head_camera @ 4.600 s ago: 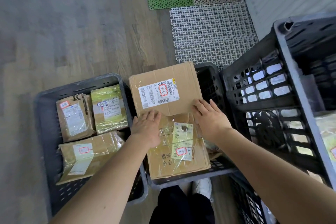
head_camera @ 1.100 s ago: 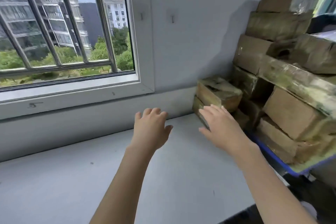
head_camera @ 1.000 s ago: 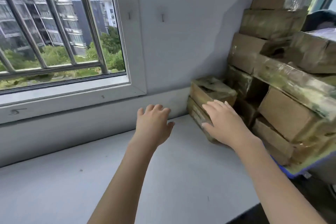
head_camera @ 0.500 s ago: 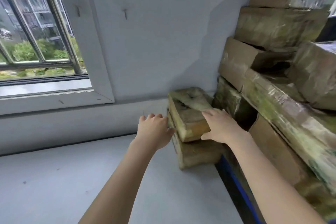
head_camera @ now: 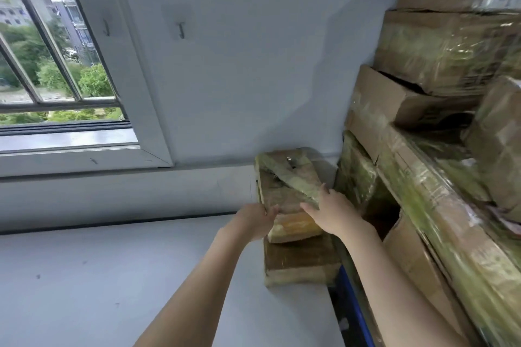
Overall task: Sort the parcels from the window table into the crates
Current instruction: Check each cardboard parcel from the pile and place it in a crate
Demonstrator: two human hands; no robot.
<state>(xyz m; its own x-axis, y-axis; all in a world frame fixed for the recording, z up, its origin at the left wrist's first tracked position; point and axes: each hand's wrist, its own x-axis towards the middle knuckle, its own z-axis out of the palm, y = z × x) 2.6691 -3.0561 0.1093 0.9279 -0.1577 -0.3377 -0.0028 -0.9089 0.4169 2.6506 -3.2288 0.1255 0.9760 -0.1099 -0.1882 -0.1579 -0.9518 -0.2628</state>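
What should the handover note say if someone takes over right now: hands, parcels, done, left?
Left hand: grips the left edge of the top parcel.
Right hand: fingers curled over its right edge.
The top parcel sits on a lower parcel on the window table, against the wall.
Large parcel stack stands to the right.
Done: grasp made. Crates are not in view.
Left: lift it, carry it to a crate, then the rest.

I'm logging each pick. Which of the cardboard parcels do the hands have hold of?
The small taped cardboard parcel atop the flat brown parcel on the grey table. Left hand and right hand grip its sides; the tall stack goes untouched.
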